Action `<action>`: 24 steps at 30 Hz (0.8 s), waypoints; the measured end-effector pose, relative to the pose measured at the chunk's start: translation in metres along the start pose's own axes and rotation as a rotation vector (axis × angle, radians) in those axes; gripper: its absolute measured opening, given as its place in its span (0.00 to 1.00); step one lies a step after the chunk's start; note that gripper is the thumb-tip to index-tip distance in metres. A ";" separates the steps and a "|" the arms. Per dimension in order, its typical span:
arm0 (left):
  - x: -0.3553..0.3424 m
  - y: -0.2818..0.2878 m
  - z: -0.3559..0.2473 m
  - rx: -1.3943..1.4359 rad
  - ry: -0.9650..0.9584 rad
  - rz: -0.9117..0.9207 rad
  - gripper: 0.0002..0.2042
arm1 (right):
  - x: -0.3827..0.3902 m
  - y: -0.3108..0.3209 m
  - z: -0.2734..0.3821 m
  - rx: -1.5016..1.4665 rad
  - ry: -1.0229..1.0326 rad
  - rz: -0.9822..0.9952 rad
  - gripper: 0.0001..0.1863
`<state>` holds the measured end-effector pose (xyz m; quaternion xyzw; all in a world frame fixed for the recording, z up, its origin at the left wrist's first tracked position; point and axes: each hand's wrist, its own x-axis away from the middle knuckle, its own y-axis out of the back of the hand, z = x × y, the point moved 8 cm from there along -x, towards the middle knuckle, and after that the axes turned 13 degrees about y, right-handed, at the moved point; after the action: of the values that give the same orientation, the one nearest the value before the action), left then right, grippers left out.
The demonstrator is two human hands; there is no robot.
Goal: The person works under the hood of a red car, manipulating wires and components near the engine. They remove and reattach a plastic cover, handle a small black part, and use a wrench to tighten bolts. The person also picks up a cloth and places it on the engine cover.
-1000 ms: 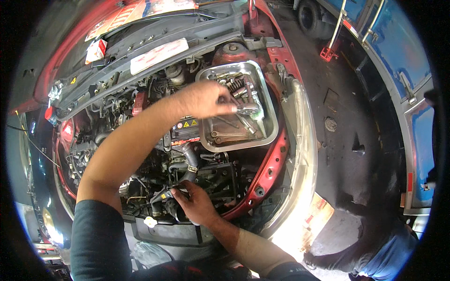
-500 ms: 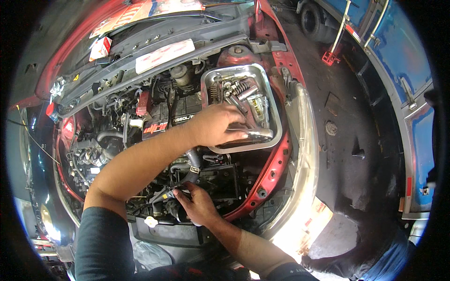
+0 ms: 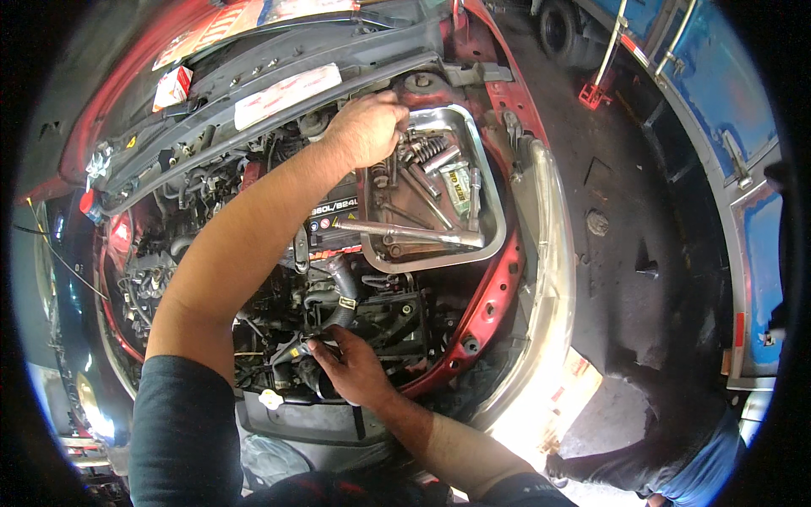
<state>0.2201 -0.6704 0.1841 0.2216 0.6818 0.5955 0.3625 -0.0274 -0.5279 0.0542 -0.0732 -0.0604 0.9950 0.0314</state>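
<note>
I have the left hand [image 3: 367, 131] up at the far left corner of a shiny metal tray [image 3: 498, 211], its wrist bent and its fingers curled inward. The tips are turned away from me, so I cannot tell how far they close or whether they have hold of anything.

Down below, my right hand [image 3: 359, 372] is in among the engine parts, thumb and forefinger drawn close together at a dark fitting [image 3: 296, 351] — and I cannot tell from here whether they grip it or only rest against it. Just above that hand, a black ribbed hose [image 3: 345, 291] curves down toward the fingers.

Now the tray: it sits over the right part of the engine bay, overlapping the battery [image 3: 331, 209]. A long steel socket handle [image 3: 422, 234] lies across its near end, the thin tip poking out past the left rim. Wrenches [image 3: 408, 250] lie partly under it, while a dark coil spring [image 3: 429, 149] and a pale green packet [image 3: 459, 191] lie farther up. Beyond the red fender, a red jack stand [image 3: 595, 95] stands on the floor beside a blue vehicle [image 3: 718, 110].
</note>
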 end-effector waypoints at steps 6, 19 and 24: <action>-0.011 -0.027 -0.021 0.102 -0.100 0.236 0.12 | 0.000 -0.003 0.002 -0.056 -0.004 0.024 0.18; -0.023 -0.024 -0.019 0.062 -0.153 0.157 0.13 | 0.000 -0.005 -0.012 0.038 0.021 0.028 0.27; -0.027 -0.029 -0.025 0.050 -0.213 0.091 0.06 | 0.003 -0.004 -0.021 0.128 -0.015 0.018 0.25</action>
<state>0.2220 -0.7122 0.1631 0.3233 0.6432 0.5673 0.3999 -0.0272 -0.5209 0.0340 -0.0642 0.0041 0.9976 0.0265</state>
